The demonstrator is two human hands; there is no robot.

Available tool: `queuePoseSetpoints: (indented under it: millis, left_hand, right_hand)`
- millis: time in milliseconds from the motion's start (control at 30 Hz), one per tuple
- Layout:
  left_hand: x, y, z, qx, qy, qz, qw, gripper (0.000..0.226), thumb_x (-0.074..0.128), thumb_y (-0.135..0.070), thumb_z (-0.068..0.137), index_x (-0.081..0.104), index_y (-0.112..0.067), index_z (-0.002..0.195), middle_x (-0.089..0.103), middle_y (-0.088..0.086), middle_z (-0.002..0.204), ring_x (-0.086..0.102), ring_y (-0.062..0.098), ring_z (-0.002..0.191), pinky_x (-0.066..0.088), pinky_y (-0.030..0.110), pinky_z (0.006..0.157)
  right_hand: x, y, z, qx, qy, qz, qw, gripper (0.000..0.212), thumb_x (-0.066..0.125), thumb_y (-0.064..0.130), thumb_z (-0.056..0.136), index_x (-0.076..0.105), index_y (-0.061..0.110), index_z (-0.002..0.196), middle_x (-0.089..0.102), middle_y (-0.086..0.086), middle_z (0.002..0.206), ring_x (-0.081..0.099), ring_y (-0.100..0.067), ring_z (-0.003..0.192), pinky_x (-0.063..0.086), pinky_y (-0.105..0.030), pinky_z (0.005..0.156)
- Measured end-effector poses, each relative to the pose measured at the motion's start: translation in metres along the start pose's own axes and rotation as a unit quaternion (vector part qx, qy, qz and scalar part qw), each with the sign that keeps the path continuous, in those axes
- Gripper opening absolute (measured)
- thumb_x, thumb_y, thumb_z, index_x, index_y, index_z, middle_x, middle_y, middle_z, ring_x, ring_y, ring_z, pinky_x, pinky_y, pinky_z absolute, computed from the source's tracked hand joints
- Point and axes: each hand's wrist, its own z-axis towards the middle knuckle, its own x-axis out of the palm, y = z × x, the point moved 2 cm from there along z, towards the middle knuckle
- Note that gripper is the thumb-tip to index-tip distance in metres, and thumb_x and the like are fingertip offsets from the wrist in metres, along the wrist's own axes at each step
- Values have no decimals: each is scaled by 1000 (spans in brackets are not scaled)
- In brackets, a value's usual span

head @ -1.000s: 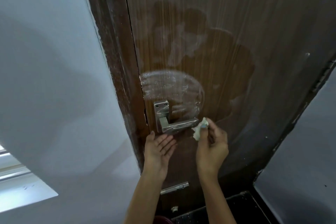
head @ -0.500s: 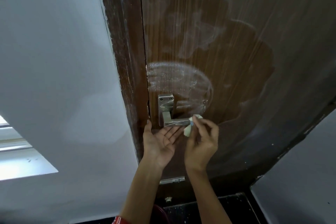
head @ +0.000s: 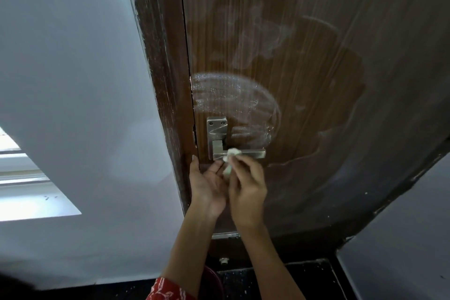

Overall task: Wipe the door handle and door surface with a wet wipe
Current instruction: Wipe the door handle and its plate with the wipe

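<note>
Wet wipe [head: 230,159], white and crumpled, pinched in fingertips of right hand [head: 247,187] and pressed on steel lever of door handle [head: 239,153], near its square backplate. Left hand [head: 207,182] just beside, palm up under the lever, fingers relaxed and straight, holding nothing, thumb against dark door frame [head: 168,95]. Brown door [head: 316,105] marked with whitish curved smears above the handle; grey wall [head: 73,80] at left.
</note>
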Motion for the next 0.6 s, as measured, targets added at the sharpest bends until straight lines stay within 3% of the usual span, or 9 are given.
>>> queuePoseSetpoints:
  millis: [67, 133, 200, 267, 333, 500, 600]
  left_hand:
    - [1, -3, 0, -2, 1, 5, 1000, 79, 27, -69, 88, 65, -2, 109, 69, 16, 108, 61, 25, 106, 29, 39, 111]
    - [0, -4, 1, -3, 0, 12, 1000, 80, 25, -69, 88, 65, -2, 107, 70, 17, 108, 60, 26, 110, 18, 41, 116]
    - [-3, -5, 4, -11, 3, 24, 1000, 82, 27, -71, 87, 68, -2, 105, 70, 17, 110, 62, 27, 109, 27, 40, 114]
    - [-7, -8, 6, -30, 17, 30, 999, 83, 28, -72, 86, 72, -4, 103, 69, 18, 110, 67, 28, 101, 44, 39, 98]
    - [-12, -13, 8, -50, 30, 33, 998, 80, 30, -72, 86, 73, -6, 101, 71, 17, 105, 71, 27, 93, 49, 36, 82]
    - [-19, -23, 7, -85, 69, 64, 992, 86, 28, -74, 83, 66, -3, 114, 69, 16, 111, 63, 25, 94, 44, 36, 89]
    - [-21, -28, 8, -100, 52, 42, 993, 77, 32, -70, 85, 65, -4, 107, 70, 15, 100, 62, 26, 91, 45, 36, 86]
  right_hand:
    - [-7, -11, -3, 31, -37, 16, 999, 29, 69, -10, 75, 70, 1, 102, 64, -17, 102, 63, -21, 92, 48, -13, 85]
    - [-11, -19, -1, 66, -103, 29, 992, 27, 66, -12, 77, 70, -1, 101, 62, -17, 101, 61, -16, 94, 46, -10, 86]
    - [-2, -10, 0, 70, -128, 39, 988, 23, 63, -5, 82, 69, 0, 104, 60, -16, 105, 58, -11, 99, 47, -12, 87]
    - [15, 7, -2, 46, -96, 47, 993, 21, 61, 6, 87, 68, 2, 106, 60, -14, 108, 57, -11, 101, 48, -14, 87]
    - [26, 15, -5, 21, -66, 53, 996, 22, 58, 11, 87, 70, 2, 102, 62, -13, 105, 60, -14, 97, 49, -15, 85]
    - [16, 4, 3, 97, -154, 17, 983, 19, 67, -3, 81, 70, -1, 99, 64, -15, 101, 60, -11, 93, 48, -9, 81]
    - [25, 19, 9, 69, -125, -29, 989, 21, 60, 8, 86, 69, 3, 104, 64, -9, 106, 54, -12, 98, 46, -11, 83]
